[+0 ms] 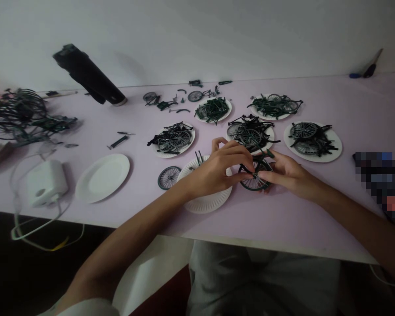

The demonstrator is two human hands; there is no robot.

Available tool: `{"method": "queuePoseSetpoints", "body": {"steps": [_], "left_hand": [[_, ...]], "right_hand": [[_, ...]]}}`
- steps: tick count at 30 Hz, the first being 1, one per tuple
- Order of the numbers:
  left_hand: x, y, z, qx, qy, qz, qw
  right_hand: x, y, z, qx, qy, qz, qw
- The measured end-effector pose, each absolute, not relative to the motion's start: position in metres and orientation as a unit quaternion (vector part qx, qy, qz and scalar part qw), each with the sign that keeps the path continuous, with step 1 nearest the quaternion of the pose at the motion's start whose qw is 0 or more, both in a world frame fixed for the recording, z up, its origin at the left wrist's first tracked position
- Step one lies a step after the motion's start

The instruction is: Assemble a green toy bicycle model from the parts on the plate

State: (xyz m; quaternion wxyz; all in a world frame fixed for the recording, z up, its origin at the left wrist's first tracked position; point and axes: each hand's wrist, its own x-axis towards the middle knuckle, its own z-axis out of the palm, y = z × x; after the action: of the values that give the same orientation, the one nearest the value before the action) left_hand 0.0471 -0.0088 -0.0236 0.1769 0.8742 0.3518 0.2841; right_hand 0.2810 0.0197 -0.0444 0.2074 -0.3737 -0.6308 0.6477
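Observation:
A small dark green toy bicycle wheel with frame parts (256,181) is held between both hands, just right of a white paper plate (208,205). My left hand (221,169) reaches over that plate and pinches the wheel's left side near the hub. From the right, my right hand (285,172) grips the same piece, its thumb near the hub and its other fingers partly hidden behind. Thin dark parts stick up from the plate behind my left hand. A loose wheel (169,177) lies left of the plate.
Paper plates heaped with dark bicycle parts, including one plate (338,147) at right, stand behind the hands. An empty plate (102,178), a white power adapter (48,182) with cables and a bicycle pile (18,114) are left. A black cylinder (88,74) leans behind.

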Motion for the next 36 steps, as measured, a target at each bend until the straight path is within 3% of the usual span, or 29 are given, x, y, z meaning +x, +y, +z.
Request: {"method": "queuePoseSetpoints", "body": {"steps": [36], "left_hand": [[0.0525, -0.0126, -0.0252, 0.882, 0.349, 0.271, 0.163]], "right_hand": [[0.2813, 0.0201, -0.0435, -0.374, -0.642, 0.639, 0.199]]}}
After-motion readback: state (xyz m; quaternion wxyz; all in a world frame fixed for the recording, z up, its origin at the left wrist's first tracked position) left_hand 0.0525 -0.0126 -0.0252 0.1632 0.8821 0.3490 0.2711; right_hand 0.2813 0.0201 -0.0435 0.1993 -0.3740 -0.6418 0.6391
